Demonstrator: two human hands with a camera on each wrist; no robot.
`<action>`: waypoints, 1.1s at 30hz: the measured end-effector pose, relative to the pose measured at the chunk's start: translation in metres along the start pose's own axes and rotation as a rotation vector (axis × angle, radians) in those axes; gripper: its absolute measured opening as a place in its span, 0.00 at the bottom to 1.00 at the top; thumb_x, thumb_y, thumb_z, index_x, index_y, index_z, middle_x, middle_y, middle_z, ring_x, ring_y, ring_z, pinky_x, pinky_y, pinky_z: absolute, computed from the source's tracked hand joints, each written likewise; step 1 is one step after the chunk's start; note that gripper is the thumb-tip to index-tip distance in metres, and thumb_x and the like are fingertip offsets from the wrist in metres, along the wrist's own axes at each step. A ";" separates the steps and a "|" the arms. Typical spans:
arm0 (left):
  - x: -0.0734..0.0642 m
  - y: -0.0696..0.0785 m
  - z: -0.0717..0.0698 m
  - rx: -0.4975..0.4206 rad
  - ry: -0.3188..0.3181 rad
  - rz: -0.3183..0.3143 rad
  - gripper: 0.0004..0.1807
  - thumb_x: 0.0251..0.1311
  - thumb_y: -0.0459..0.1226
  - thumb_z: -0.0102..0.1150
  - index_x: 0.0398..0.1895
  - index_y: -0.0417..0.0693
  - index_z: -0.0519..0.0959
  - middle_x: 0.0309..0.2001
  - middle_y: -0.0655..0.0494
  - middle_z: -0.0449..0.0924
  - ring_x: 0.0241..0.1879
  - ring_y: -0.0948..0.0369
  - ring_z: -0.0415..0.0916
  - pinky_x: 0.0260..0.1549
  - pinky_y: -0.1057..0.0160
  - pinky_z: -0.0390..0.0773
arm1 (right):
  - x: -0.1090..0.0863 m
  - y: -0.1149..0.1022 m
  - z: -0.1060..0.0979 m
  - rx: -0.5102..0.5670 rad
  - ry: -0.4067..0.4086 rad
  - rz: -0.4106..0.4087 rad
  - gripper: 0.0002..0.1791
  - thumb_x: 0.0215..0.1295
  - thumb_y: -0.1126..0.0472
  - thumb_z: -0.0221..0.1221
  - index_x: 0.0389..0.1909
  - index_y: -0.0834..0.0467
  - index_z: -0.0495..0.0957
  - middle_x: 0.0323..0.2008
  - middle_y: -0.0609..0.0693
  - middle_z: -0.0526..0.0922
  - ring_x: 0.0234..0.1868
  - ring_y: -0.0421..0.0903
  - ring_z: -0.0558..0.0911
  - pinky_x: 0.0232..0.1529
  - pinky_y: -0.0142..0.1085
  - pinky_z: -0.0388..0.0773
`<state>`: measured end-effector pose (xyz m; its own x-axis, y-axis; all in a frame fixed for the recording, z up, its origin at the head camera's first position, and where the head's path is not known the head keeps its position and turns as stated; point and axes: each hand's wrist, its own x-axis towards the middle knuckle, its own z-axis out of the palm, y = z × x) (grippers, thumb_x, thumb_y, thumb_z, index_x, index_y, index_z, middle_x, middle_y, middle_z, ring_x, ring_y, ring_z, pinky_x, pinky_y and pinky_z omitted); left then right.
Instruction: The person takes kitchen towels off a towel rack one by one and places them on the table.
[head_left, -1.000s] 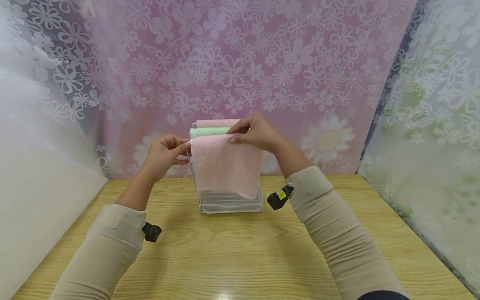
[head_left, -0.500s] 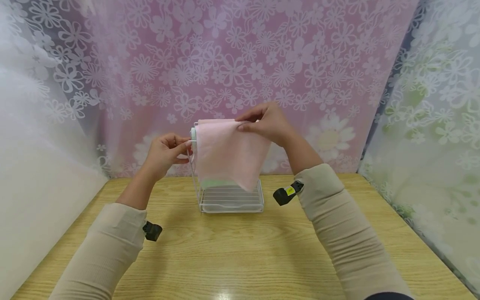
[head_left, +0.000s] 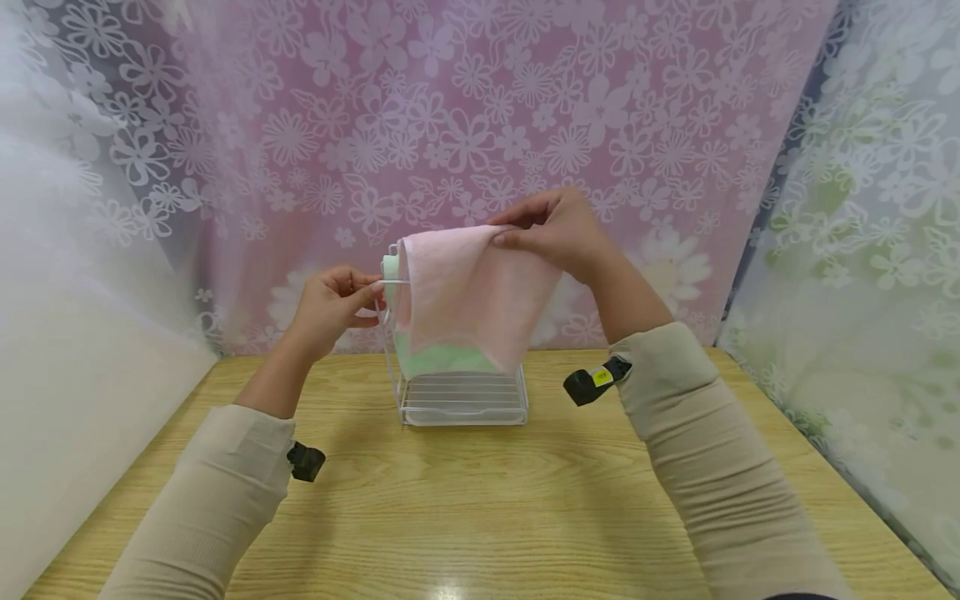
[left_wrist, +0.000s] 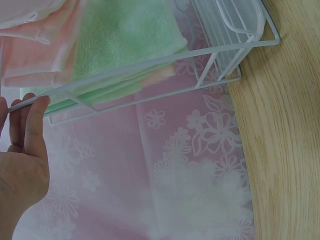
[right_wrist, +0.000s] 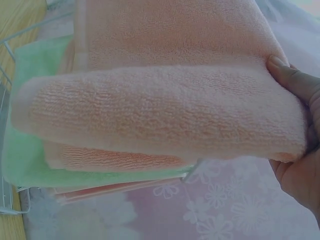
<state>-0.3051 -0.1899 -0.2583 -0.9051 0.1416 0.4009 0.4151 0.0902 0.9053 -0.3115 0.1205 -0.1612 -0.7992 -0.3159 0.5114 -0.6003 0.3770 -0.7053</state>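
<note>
A small pink towel [head_left: 472, 292] hangs from my right hand [head_left: 558, 233], which pinches its top fold between thumb and fingers. The towel is raised and shifted rightward over a white wire towel rack [head_left: 465, 414]. My left hand [head_left: 330, 308] pinches the end of the rack's front bar on the left side; in the left wrist view its fingers [left_wrist: 34, 122] curl at the white wire frame [left_wrist: 140, 66]. Behind the lifted towel a green towel [head_left: 442, 360] hangs on the rack. In the right wrist view the folded pink towel [right_wrist: 165, 110] covers much of the scene.
The rack stands on a wood-grain table [head_left: 450, 508], with a shallow wire tray at its base. More pink cloth [right_wrist: 120, 159] hangs on the rack. A pink floral curtain [head_left: 480, 108] rises behind, with pale sheets at both sides.
My right hand has moved up and to the right, lifting the pink towel off the front bar. More of the green towel now shows beneath. The left hand has stayed at the rack.
</note>
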 end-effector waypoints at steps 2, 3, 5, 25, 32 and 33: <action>0.000 0.000 0.000 0.003 -0.001 0.001 0.09 0.67 0.34 0.59 0.38 0.34 0.79 0.30 0.48 0.80 0.31 0.57 0.82 0.34 0.56 0.85 | 0.000 -0.001 -0.002 -0.006 0.003 -0.003 0.13 0.53 0.58 0.74 0.39 0.57 0.88 0.36 0.50 0.87 0.33 0.47 0.78 0.29 0.32 0.77; 0.000 0.000 0.000 0.005 -0.003 0.003 0.09 0.67 0.34 0.59 0.39 0.33 0.78 0.29 0.50 0.80 0.31 0.57 0.82 0.34 0.57 0.85 | -0.001 -0.001 -0.003 -0.010 0.006 0.000 0.13 0.53 0.58 0.74 0.39 0.57 0.88 0.36 0.50 0.87 0.34 0.47 0.78 0.29 0.32 0.77; 0.000 0.000 0.000 0.009 -0.007 0.003 0.11 0.67 0.35 0.59 0.40 0.30 0.77 0.29 0.52 0.80 0.31 0.57 0.82 0.34 0.57 0.85 | -0.001 -0.001 -0.005 -0.007 0.012 -0.003 0.13 0.52 0.59 0.74 0.39 0.57 0.88 0.36 0.50 0.87 0.33 0.47 0.78 0.29 0.32 0.76; 0.001 -0.003 -0.002 0.031 -0.025 0.025 0.11 0.67 0.36 0.59 0.39 0.33 0.77 0.31 0.52 0.81 0.33 0.56 0.83 0.36 0.54 0.84 | -0.013 -0.002 -0.030 -0.023 0.076 0.040 0.13 0.54 0.59 0.74 0.39 0.59 0.88 0.33 0.48 0.86 0.34 0.46 0.80 0.30 0.30 0.79; 0.000 -0.002 -0.001 0.033 -0.015 0.023 0.10 0.67 0.35 0.59 0.40 0.33 0.78 0.30 0.52 0.81 0.33 0.56 0.82 0.35 0.56 0.84 | -0.019 -0.001 -0.040 -0.064 0.090 0.028 0.14 0.56 0.60 0.72 0.43 0.60 0.87 0.35 0.46 0.86 0.35 0.44 0.80 0.31 0.27 0.79; 0.000 -0.001 -0.001 0.034 -0.014 0.022 0.10 0.67 0.35 0.59 0.40 0.33 0.78 0.30 0.52 0.81 0.33 0.56 0.82 0.35 0.57 0.85 | -0.020 -0.001 -0.041 -0.070 0.093 0.022 0.14 0.56 0.61 0.71 0.43 0.61 0.87 0.35 0.46 0.86 0.35 0.44 0.80 0.31 0.27 0.78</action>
<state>-0.3060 -0.1907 -0.2594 -0.8944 0.1574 0.4186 0.4381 0.1204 0.8908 -0.2962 0.1625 -0.1509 -0.8096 -0.2257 0.5419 -0.5806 0.4442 -0.6824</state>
